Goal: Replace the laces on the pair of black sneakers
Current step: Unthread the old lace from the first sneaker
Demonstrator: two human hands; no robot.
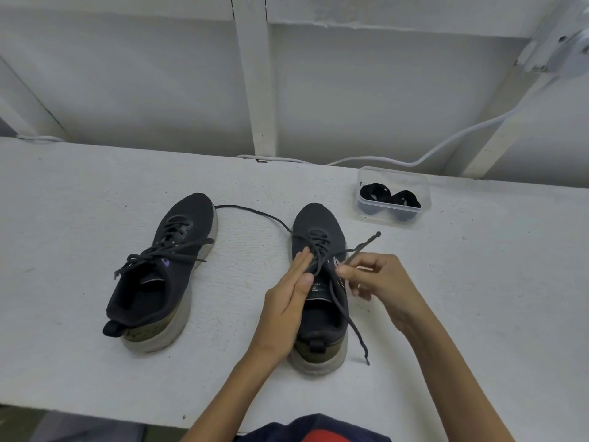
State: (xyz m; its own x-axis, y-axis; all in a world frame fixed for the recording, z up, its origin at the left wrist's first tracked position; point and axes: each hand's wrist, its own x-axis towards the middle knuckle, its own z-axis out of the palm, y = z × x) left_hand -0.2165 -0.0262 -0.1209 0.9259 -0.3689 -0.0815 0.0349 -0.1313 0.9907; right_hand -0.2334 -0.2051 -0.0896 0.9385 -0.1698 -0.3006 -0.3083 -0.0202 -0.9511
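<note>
Sneaker (317, 218) on the tabletop (79, 202), left hand (287, 301) straight-fingered on its lacing, right hand (379, 282) pinching its lace (366, 242), and beyond the right hand a clear tub (395, 170) holds two coiled black laces (374, 191).

No legible text; purple logo (165, 262) on sneaker at left (188, 218) blurred, unreadable.

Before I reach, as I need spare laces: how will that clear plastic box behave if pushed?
The box looks thin-walled and holds only two lace bundles, so it is probably light and would slide readily on the painted table. Being low and wide, it seems unlikely to tip.
</note>
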